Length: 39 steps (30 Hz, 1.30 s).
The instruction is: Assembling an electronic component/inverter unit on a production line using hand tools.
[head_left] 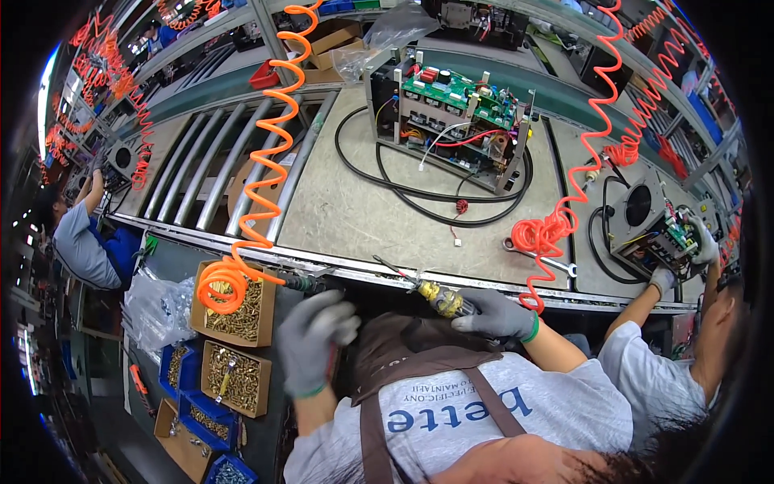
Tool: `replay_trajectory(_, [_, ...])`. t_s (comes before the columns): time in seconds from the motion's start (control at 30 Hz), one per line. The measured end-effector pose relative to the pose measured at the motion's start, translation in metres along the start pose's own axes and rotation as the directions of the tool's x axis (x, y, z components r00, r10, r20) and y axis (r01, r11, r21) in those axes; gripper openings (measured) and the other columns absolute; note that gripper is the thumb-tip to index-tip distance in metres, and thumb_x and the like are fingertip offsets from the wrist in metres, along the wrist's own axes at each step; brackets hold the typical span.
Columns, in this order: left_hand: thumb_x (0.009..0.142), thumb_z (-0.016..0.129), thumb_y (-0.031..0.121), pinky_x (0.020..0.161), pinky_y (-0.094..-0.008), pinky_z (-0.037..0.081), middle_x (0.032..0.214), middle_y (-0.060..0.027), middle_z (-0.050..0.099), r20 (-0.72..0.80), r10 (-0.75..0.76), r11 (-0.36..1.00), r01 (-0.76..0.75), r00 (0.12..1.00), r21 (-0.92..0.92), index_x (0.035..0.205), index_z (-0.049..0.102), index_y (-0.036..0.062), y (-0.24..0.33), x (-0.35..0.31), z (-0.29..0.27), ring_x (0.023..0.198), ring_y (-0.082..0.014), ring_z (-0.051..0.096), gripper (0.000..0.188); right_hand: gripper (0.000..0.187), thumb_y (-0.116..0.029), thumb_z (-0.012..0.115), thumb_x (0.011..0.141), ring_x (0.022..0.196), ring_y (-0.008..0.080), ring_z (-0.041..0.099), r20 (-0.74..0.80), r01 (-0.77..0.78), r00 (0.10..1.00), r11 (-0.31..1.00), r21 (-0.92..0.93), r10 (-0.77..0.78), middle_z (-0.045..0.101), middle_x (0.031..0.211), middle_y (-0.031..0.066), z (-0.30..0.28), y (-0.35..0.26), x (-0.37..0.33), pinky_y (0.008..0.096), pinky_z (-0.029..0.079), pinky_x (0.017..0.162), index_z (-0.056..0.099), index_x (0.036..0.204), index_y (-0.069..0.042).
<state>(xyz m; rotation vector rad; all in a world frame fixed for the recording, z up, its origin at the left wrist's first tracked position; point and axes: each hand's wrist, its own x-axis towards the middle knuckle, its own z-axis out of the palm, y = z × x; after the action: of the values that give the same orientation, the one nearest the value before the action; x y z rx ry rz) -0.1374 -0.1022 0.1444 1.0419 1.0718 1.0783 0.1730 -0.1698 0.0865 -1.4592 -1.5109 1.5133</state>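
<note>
My right hand (pixel 501 313), in a grey glove with a green cuff, is closed on the yellow-and-black handle of a screwdriver (pixel 442 298). The shaft points up and left toward the bench's front edge. My left hand (pixel 314 343), gloved alike, is a little blurred, with its fingers apart and half curled; I see nothing in it. It hovers right of a cardboard box of brass-coloured screws (pixel 250 319), just below a dark air tool (pixel 300 281) on an orange coiled hose (pixel 266 165). Farther back, an open electronic unit (pixel 451 121) with a green circuit board stands on the bench (pixel 322 218).
A black cable (pixel 347 161) loops around the unit. A wrench (pixel 556 264) lies beside a red coiled hose (pixel 542 235) at right. Blue bins (pixel 208 419) and a second screw box (pixel 235 377) stand at lower left. Metal rollers (pixel 218 169) adjoin the bench. A co-worker (pixel 669 363) handles another unit at right.
</note>
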Motion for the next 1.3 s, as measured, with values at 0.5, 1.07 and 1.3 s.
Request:
replay_trajectory(0.5, [0.092, 0.067, 0.022, 0.057, -0.0194, 0.05, 0.089, -0.0064, 0.069, 0.499, -0.101, 0.978, 0.179, 0.861, -0.11, 0.117, 0.063, 0.0014, -0.056, 0.148, 0.085, 0.07, -0.0082, 0.063, 0.033, 0.039, -0.022, 0.069, 0.086, 0.071, 0.0077, 0.055, -0.157, 0.005, 0.987, 0.974, 0.228, 0.031, 0.061, 0.087, 0.0023, -0.006, 0.002, -0.026, 0.0237, 0.047, 0.062, 0.057, 0.117, 0.0])
replay_trajectory(1.07, [0.092, 0.061, 0.014, 0.066, -0.0214, 0.055, 0.114, -0.0151, 0.066, 0.656, -0.024, 0.99, 0.111, 0.755, -0.091, 0.137, 0.045, -0.0027, -0.039, 0.19, 0.076, 0.08, -0.0108, 0.067, 0.051, 0.04, -0.031, 0.073, 0.082, 0.073, 0.0141, 0.06, -0.268, -0.075, 0.961, 0.997, -0.021, 0.066, 0.065, 0.082, 0.0086, -0.013, -0.025, 0.0, 0.0307, 0.048, 0.068, 0.061, 0.106, -0.001])
replay_trajectory(1.3, [0.094, 0.058, 0.015, 0.069, -0.0227, 0.054, 0.119, -0.0147, 0.065, 0.519, 0.011, 0.967, 0.124, 0.855, -0.224, 0.14, 0.045, 0.0009, -0.029, 0.178, 0.064, 0.083, -0.0128, 0.067, 0.049, 0.044, -0.031, 0.073, 0.082, 0.076, 0.0142, 0.059, -0.262, -0.041, 0.964, 0.999, -0.006, 0.038, 0.064, 0.082, 0.0086, -0.012, -0.019, 0.01, 0.0318, 0.048, 0.071, 0.061, 0.111, -0.001])
